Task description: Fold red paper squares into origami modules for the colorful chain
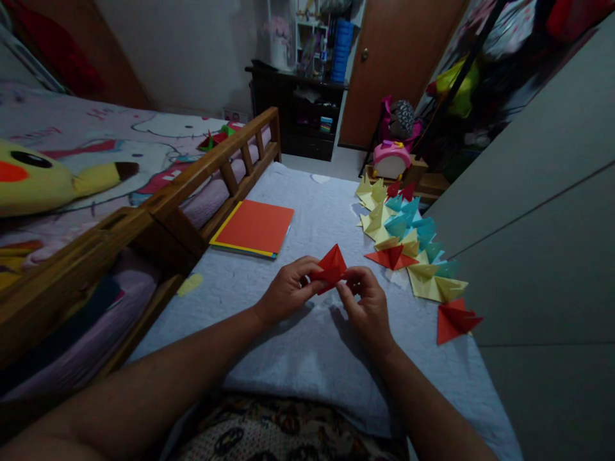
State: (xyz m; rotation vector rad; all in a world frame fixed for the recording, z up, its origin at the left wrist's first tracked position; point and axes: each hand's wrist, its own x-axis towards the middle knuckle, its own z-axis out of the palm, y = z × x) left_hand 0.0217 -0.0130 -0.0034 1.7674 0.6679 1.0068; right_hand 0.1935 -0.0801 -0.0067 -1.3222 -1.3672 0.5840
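Between my two hands is a piece of red origami paper (pixel 333 264), folded to a point at the top and held a little above the bed sheet. My left hand (pixel 293 285) pinches its left side between thumb and fingers. On the right side, my right hand (pixel 366 301) grips the lower edge the same way. To the right lie rows of folded paper pieces in yellow (pixel 435 282), blue (pixel 408 214) and red (pixel 454 320). A stack of square paper (pixel 254 225), red on top with yellow showing at its edge, rests beyond my left hand.
A wooden bed rail (pixel 211 166) runs along the left, with a yellow plush toy (pixel 43 179) on the bed behind it. A pale cabinet (pixel 542 256) stands close on the right. Past the far sheet edge are a dark cabinet (pixel 293 137) and a pink toy case (pixel 391 160).
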